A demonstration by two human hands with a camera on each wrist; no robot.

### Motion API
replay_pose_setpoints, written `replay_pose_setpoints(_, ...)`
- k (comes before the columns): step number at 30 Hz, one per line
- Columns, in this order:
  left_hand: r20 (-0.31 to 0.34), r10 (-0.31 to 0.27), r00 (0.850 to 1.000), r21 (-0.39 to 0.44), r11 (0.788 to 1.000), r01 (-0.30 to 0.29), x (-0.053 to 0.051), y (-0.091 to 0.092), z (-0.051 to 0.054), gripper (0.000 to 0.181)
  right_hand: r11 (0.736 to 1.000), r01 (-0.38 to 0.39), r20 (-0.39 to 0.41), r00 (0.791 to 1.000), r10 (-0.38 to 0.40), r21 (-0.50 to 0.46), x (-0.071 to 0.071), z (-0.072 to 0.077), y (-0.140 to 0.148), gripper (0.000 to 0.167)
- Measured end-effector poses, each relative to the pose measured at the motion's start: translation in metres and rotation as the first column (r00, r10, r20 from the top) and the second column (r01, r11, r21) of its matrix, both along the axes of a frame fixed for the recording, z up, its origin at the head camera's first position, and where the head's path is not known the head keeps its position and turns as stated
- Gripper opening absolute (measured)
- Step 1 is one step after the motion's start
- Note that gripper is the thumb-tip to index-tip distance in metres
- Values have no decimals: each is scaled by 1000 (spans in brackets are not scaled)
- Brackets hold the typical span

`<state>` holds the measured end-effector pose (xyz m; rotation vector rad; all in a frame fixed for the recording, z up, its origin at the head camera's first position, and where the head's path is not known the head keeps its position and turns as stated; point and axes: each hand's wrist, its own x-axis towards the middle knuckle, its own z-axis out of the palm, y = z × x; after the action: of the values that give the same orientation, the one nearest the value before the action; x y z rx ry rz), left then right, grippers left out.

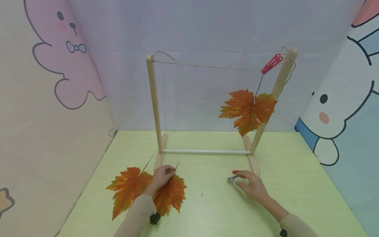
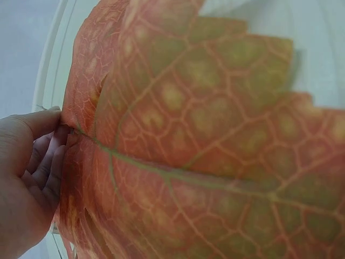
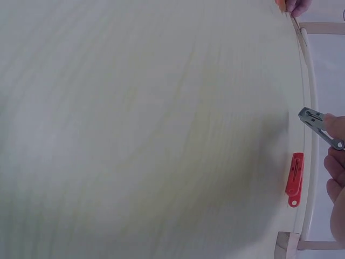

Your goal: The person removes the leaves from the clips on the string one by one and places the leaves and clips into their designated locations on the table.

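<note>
My left hand (image 1: 161, 176) pinches an orange maple leaf (image 1: 174, 192) at the base of its stem. In the left wrist view that leaf (image 2: 178, 135) covers most of the picture, its veins close to the lens. To the right, my right hand (image 1: 254, 187) holds a grey clothespin (image 3: 318, 127) between thumb and fingers, just over the table. A red clothespin (image 3: 295, 179) lies on the table beside that hand. Another maple leaf (image 1: 127, 189) rests left of the left hand, its stem pointing up and away.
Behind the hands stands a wooden frame with a left post (image 1: 154, 102), a right post (image 1: 283, 74) and a white rod (image 1: 204, 151). A string (image 1: 201, 65) spans the posts. Near its right end, a red clothespin (image 1: 270, 64) holds a hanging maple leaf (image 1: 247, 110).
</note>
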<state>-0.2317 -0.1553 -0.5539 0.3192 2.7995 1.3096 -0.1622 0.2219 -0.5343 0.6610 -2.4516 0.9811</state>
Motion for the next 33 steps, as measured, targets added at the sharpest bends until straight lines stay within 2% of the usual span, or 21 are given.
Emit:
replay_pose_setpoints(6, 9, 25, 1000, 18, 1000, -25, 0, 1, -1, 8, 995, 92, -29, 995, -90, 46, 7, -8, 4, 34)
replay_pose_setpoints(9, -1, 29, 1000, 22, 999, -29, 0, 1, -1, 9, 992, 118, -16, 993, -118, 38, 11, -10, 7, 36)
replay_pose_setpoints(14, -7, 38, 999, 17, 999, -38, 0, 2, -2, 9, 988, 152, 34, 988, -153, 12, 16, -12, 9, 35)
replay_pose_setpoints(18, -6, 45, 999, 12, 999, -45, 1, 3, -2, 9, 983, 184, 46, 982, -185, 27, 18, -15, 11, 35)
replay_pose_setpoints(21, -8, 53, 999, 6, 999, -53, 1, 3, -2, 9, 975, 216, 72, 973, -219, 54, 18, -17, 13, 35)
replay_pose_setpoints(29, -12, 56, 998, -11, 998, -57, 2, 3, -4, 9, 958, 266, 207, 936, -283, 109, 19, -20, 19, 32)
replay_pose_setpoints(33, -24, 51, 998, -20, 998, -51, 1, 2, -6, 10, 958, 261, 223, 933, -281, 116, 19, -21, 21, 32)
